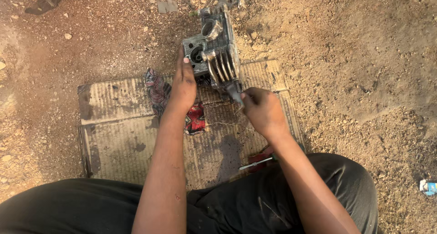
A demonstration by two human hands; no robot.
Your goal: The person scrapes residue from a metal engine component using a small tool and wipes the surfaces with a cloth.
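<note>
On cardboard: engine block between hands, left hand flat against it, right hand pinching tool.

Grey engine part, red/black patterned rag, tan cardboard

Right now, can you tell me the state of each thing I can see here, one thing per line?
Engine part: stands on the cardboard's far edge, fins toward the right hand.
Left hand: flat against the engine part's side, steadying it.
Right hand: closed on a small grey tool at the part's base.
Cardboard: flat on the dirt, stained.
Rag: crumpled, lying beside the left hand.
Screwdriver: lying on the cardboard, not held.
</note>
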